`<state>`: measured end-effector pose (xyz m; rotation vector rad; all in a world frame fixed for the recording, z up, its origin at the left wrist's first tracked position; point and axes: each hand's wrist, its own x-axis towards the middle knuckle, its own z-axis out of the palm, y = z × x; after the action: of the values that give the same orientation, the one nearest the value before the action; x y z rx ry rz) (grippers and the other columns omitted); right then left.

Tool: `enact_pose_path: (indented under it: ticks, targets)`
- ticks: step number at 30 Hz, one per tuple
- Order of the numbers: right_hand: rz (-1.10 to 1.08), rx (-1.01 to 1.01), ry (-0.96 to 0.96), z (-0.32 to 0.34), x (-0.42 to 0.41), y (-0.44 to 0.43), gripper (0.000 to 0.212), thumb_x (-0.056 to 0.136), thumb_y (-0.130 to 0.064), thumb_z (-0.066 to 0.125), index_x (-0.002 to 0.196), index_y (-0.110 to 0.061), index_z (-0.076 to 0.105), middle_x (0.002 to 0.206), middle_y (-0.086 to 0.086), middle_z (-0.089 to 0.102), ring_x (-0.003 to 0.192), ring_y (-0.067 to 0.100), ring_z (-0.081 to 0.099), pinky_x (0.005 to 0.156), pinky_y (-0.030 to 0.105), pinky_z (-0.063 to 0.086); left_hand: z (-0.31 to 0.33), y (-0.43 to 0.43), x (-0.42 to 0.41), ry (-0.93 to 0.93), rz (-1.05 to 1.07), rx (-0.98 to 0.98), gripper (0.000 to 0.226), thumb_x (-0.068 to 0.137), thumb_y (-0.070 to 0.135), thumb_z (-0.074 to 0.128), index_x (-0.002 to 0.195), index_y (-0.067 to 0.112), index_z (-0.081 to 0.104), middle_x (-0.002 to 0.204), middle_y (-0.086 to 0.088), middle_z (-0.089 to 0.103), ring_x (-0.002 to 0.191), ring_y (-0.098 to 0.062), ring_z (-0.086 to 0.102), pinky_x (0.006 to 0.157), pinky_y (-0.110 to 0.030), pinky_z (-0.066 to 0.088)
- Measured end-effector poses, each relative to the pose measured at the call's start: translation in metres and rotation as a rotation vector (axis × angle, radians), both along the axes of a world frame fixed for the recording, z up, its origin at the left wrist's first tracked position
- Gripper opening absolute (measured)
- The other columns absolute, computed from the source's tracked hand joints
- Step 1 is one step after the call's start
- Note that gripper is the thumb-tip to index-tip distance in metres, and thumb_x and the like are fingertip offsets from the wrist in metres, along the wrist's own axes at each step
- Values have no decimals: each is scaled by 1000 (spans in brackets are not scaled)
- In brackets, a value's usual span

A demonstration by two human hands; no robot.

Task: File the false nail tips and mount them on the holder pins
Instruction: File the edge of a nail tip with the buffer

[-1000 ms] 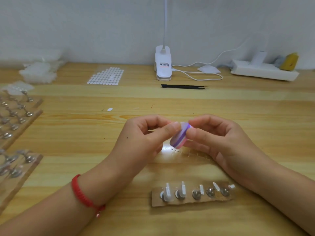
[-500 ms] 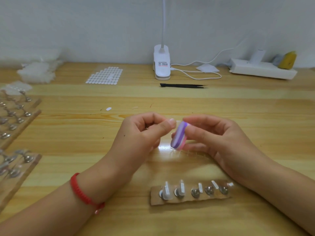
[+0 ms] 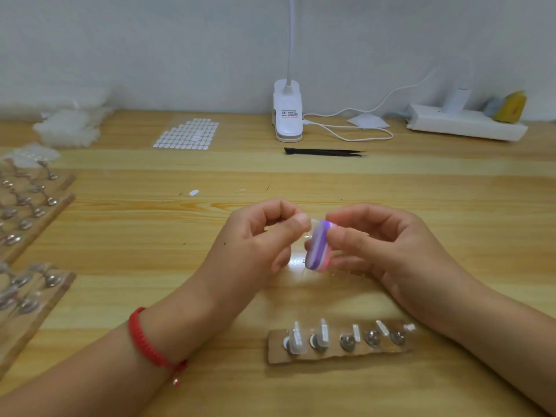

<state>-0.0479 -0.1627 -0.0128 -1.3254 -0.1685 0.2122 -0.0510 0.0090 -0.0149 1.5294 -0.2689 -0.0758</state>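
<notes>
wooden counter (image 3: 451,206) carries a cardboard pin holder (image 3: 274,353); beyond it the left hand (image 3: 258,245) pinches a clear nail tip (image 3: 313,221) against a purple-pink file block (image 3: 318,248) pinched by the right hand (image 3: 388,251); lamp label (image 3: 289,113) unreadable.

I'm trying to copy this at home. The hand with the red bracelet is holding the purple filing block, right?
Not quite. The purple filing block is held by the right hand, which wears no bracelet. The left hand, the one with the red bracelet, pinches the clear nail tip beside the block. The head view shows this.
</notes>
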Motion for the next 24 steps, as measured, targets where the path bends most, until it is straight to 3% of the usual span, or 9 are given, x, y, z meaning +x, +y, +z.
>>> enact_pose_path:
  ticks: [4,8,12,16,20,24]
  targets:
    - [-82,132,55,0,4,-4,24,55,-21,78,78,-13,78,83,12,74,74,19,73,63,22,57,-2,-2,-1,-45,12,49,15,80,27,59,67,20,60,52,11,41,40,-2,31,44,-12,28]
    - [-21,26,6,0,1,0,22,53,-23,80,74,-17,79,78,4,74,68,18,72,60,21,56,-3,-1,0,-77,48,85,22,91,17,61,69,19,58,43,14,41,39,0,32,43,-10,28]
    - [-103,134,44,-1,4,-3,23,55,-21,78,77,-13,79,80,12,73,74,20,73,63,23,57,-3,-1,-1,-70,26,67,16,84,25,60,71,16,59,46,13,44,39,-1,33,45,-8,30]
    - [-26,29,-4,-1,1,0,23,55,-23,80,76,-17,79,80,4,74,71,19,73,63,22,57,-3,-1,0,-55,42,63,20,92,15,58,72,14,58,40,14,43,38,0,33,45,-7,31]
    - [-85,135,34,-2,4,-4,25,56,-22,78,80,-14,79,81,10,74,74,18,73,64,22,57,-2,-2,-1,-62,23,61,18,85,25,61,68,21,60,41,14,42,40,0,32,45,-8,29]
    - [-36,46,-6,-3,3,-1,24,55,-23,79,78,-16,80,79,5,75,68,17,73,61,21,56,-3,-1,0,-72,37,69,22,90,18,61,69,19,59,41,14,42,39,1,32,45,-9,29]
